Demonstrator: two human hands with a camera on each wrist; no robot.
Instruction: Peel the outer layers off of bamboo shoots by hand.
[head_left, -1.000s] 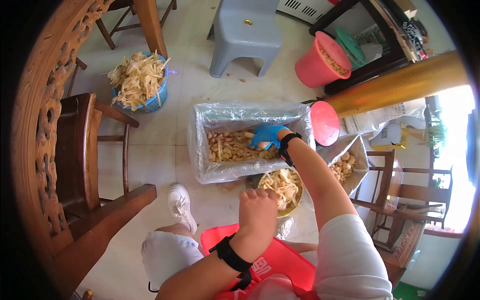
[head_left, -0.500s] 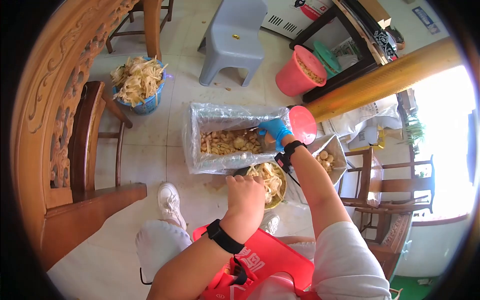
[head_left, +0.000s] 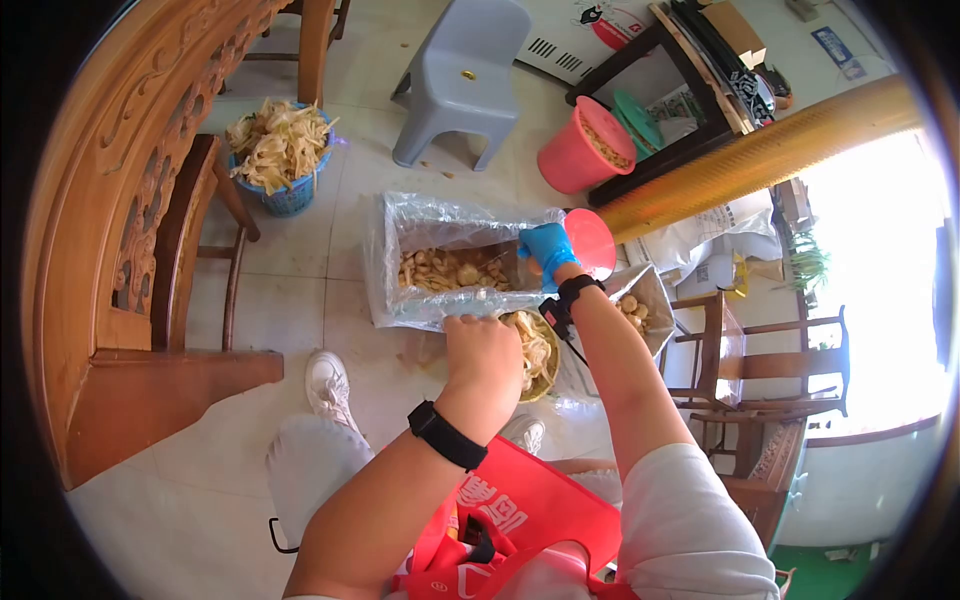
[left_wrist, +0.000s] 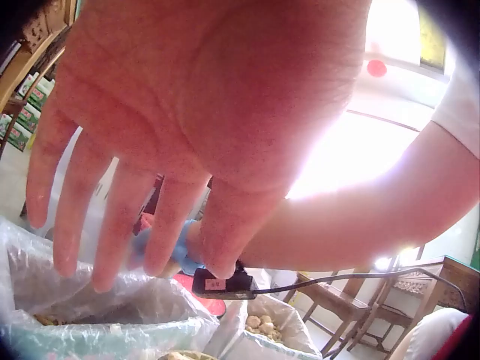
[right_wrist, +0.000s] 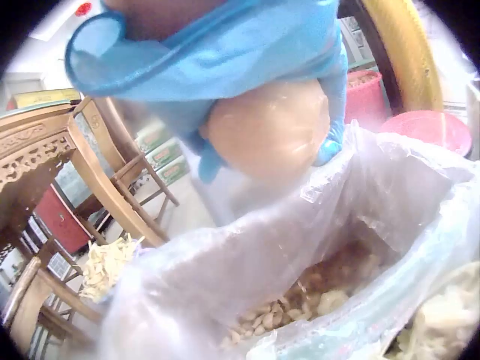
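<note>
In the head view, my blue-gloved right hand (head_left: 548, 253) is above the right end of a plastic-lined tub (head_left: 384, 265). Its fingers curl round a smooth, tan, rounded bulb (right_wrist: 270, 131), clearest in the right wrist view, where the glove hides part of it. Small pale pieces like cloves (head_left: 450, 270) cover the tub's bottom. My bare left hand (head_left: 485, 355) hovers palm down near the tub's front edge. The left wrist view shows that palm with fingers straight and spread, nothing in them.
A basket of peelings (head_left: 540, 355) stands at the tub's front right, beside a lined container of round bulbs (head_left: 632, 312). Behind are a pink basin (head_left: 590, 245), a pink bucket (head_left: 572, 160) and a grey stool (head_left: 462, 95). More peelings fill a blue basket (head_left: 290, 198) at left.
My right hand has risen from the pieces to the tub's right end, holding the bulb. My left hand stays spread near the front edge. The head view has shifted.
</note>
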